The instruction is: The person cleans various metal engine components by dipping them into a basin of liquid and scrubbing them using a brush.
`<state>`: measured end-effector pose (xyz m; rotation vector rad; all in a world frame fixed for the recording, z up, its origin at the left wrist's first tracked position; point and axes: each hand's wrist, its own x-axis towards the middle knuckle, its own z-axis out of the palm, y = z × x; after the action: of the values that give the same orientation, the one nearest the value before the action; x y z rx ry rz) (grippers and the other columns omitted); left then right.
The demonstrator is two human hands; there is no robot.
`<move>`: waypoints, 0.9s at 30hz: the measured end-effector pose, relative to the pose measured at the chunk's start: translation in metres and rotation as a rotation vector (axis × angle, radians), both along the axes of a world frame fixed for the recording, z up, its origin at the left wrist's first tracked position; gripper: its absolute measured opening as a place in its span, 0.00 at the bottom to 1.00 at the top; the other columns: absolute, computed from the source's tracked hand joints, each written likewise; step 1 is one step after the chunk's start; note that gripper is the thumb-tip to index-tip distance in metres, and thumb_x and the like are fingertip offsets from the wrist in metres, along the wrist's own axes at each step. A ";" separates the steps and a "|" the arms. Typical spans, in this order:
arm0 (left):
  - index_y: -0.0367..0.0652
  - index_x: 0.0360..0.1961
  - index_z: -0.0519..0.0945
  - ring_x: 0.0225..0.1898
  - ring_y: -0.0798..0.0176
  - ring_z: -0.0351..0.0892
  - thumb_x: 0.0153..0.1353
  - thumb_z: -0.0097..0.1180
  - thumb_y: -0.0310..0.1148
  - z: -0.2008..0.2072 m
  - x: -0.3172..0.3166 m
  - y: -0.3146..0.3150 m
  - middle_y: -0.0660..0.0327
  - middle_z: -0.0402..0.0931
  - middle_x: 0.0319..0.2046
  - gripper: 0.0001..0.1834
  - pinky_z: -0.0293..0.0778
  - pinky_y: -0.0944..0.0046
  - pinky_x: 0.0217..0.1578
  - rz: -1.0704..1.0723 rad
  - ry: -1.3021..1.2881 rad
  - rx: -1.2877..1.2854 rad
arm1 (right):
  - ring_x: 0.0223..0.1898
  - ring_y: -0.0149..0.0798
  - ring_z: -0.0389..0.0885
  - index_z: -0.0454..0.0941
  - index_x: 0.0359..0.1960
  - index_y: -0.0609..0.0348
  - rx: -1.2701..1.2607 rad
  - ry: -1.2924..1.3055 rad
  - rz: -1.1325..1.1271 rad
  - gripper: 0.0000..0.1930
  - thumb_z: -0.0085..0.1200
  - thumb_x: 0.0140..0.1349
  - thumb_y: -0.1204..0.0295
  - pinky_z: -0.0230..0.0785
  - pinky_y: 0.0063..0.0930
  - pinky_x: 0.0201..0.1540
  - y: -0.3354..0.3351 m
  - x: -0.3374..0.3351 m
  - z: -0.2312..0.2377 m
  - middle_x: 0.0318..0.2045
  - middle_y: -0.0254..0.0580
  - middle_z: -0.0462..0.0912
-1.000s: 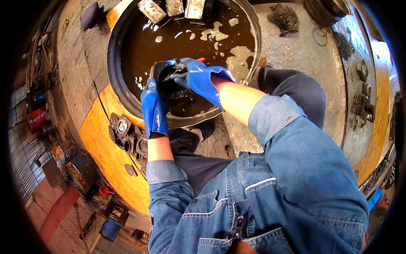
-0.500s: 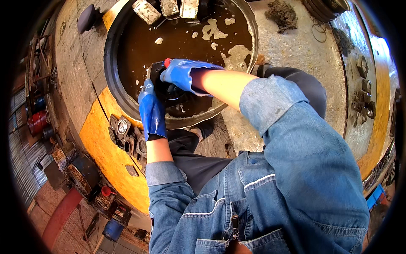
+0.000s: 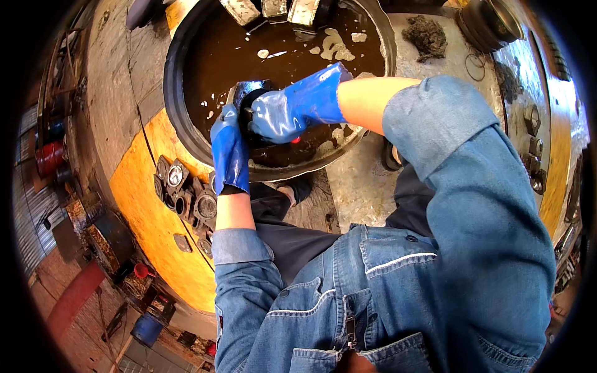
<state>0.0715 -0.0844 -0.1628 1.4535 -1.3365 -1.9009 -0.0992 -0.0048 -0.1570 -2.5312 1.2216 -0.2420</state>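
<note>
Both my hands wear blue rubber gloves and work over a round black tub (image 3: 176, 93) of dark brown liquid. My left hand (image 3: 227, 138) is closed on the near left edge of a dark, wet metal part (image 3: 250, 86) with a shiny top. My right hand (image 3: 277, 117) is curled into a fist against the part's right side. A red end (image 3: 295, 140) shows just below that fist; it looks like the end of a tool, otherwise hidden by the glove. Most of the part is hidden too.
Several metal blocks (image 3: 273, 7) stand at the tub's far rim. Round-holed metal parts (image 3: 205, 205) lie on the yellow board at left. A tangled dark wad (image 3: 426, 37) and a metal ring-shaped drum (image 3: 494, 25) sit at far right. More small parts (image 3: 533, 146) line the right.
My right hand has turned over and shifted slightly right; the red end moved from above the fist to below it. The metal part's shiny top now shows. The whole view has shifted slightly.
</note>
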 end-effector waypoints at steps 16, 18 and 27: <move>0.31 0.60 0.79 0.46 0.57 0.85 0.79 0.47 0.49 0.010 -0.015 0.007 0.50 0.84 0.52 0.29 0.80 0.58 0.50 -0.045 -0.079 -0.007 | 0.46 0.52 0.89 0.87 0.46 0.58 0.661 -0.413 -0.888 0.14 0.57 0.64 0.67 0.80 0.44 0.47 -0.004 0.025 -0.015 0.41 0.53 0.89; 0.31 0.60 0.80 0.46 0.57 0.84 0.79 0.47 0.49 0.010 -0.006 0.004 0.50 0.84 0.51 0.29 0.80 0.58 0.50 -0.070 -0.098 -0.007 | 0.45 0.53 0.88 0.86 0.43 0.62 0.687 -0.636 -1.103 0.15 0.56 0.66 0.62 0.78 0.47 0.48 0.004 0.023 0.009 0.36 0.56 0.88; 0.34 0.59 0.81 0.43 0.60 0.82 0.77 0.47 0.51 0.013 -0.011 0.003 0.52 0.84 0.47 0.29 0.79 0.61 0.45 -0.047 -0.172 -0.004 | 0.48 0.54 0.87 0.72 0.62 0.62 0.449 -1.899 -1.185 0.19 0.52 0.74 0.67 0.83 0.44 0.50 0.008 0.043 -0.073 0.53 0.53 0.81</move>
<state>0.0601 -0.0819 -0.1497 1.6282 -1.4613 -1.8350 -0.0560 0.0036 -0.2301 -0.1795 1.1818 -1.6968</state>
